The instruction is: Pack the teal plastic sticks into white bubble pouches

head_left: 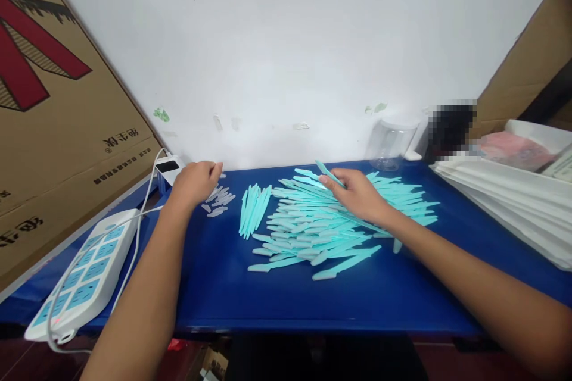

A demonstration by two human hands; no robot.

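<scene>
My right hand (pixel 357 190) is closed around a turquoise eyebrow razor (pixel 328 172), above the right part of a big heap of similar razors (pixel 308 220). Many razors in that heap have pale covers over their blade ends. My left hand (pixel 199 181) is closed, thumb and fingers together, over a small pile of clear plastic blade caps (pixel 218 201). Whether it pinches a cap is hidden from me. Between the two piles lies a smaller, neater bundle of turquoise razors (pixel 254 209), lined up side by side.
A white power strip (pixel 84 277) with a cable lies at the left, by a large cardboard box (pixel 67 131). A small white device (pixel 168 168) stands behind my left wrist. At the back right are a clear jar (pixel 393 143) and stacked white trays (pixel 504 196).
</scene>
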